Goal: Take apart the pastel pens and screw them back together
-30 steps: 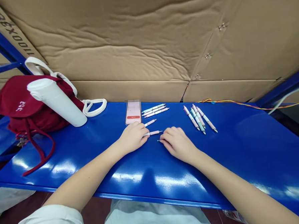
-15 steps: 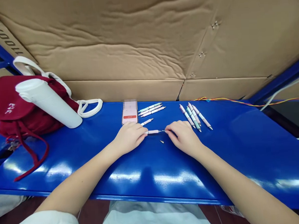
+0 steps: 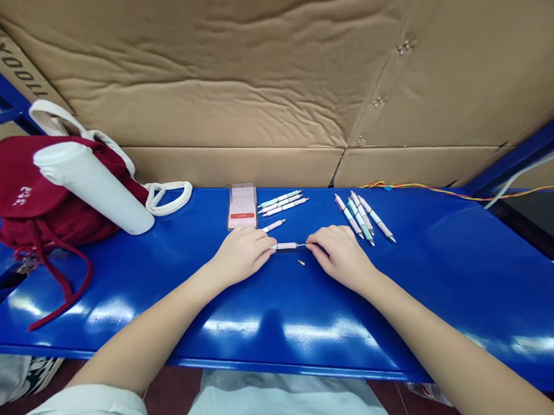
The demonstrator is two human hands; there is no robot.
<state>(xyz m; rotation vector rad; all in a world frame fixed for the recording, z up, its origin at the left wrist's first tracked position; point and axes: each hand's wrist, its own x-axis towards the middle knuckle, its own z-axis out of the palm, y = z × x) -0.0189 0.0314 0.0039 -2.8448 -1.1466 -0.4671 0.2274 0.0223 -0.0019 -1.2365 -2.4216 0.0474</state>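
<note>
My left hand (image 3: pixel 243 254) is closed around the rear of a pale pink and white pen (image 3: pixel 287 246), which lies level and points right. My right hand (image 3: pixel 342 257) pinches the thin end of a refill (image 3: pixel 302 244) that sticks out of the pen's open front. Just below, a small silver pen tip (image 3: pixel 301 262) lies loose on the blue table. Another pink-and-white pen (image 3: pixel 274 225) lies behind my left hand, its rear part hidden. The far end of the refill is out of sight inside the barrel.
A phone (image 3: pixel 242 217) lies behind my left hand, with several pens (image 3: pixel 283 203) beside it. More pens (image 3: pixel 362 216) lie at the right. A red backpack (image 3: pixel 20 177) and a white tumbler (image 3: pixel 99 189) are at the left. Cardboard (image 3: pixel 235 110) walls the back of the blue table (image 3: pixel 447 273).
The camera view has shifted slightly. Both hands keep the same hold on the pen and the refill, and the loose tip stays in place.
</note>
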